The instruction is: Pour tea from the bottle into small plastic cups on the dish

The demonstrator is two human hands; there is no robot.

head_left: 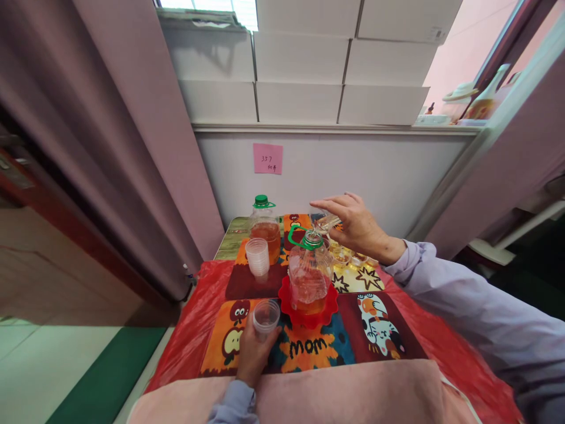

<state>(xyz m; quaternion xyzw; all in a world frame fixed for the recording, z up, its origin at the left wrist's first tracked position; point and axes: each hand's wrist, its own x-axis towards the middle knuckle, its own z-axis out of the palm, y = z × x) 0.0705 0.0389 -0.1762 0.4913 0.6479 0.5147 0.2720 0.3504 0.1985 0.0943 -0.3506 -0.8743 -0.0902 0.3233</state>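
Note:
My left hand point(253, 356) is wrapped round an upright clear plastic cup point(266, 316), low over the painted mats; whether more cups nest in it I cannot tell. My right hand point(357, 227) grips a tilted clear cup point(323, 221) just above the open mouth of a clear plastic jug point(310, 274) with a green collar and handle. Some amber liquid lies in the bottom of that jug, which stands in a red scalloped dish point(329, 312). To its left stands a stack of clear cups point(258, 257), in front of a capped jug point(266, 232) holding amber liquid.
Several small cups of yellowish liquid point(342, 256) stand behind my right wrist. Painted mats point(375, 353) and a red plastic cover point(194, 318) lie over the table. White boxes point(300, 103) are stacked on a ledge behind, above a pink note point(268, 159). A pink cloth point(353, 391) covers the near edge.

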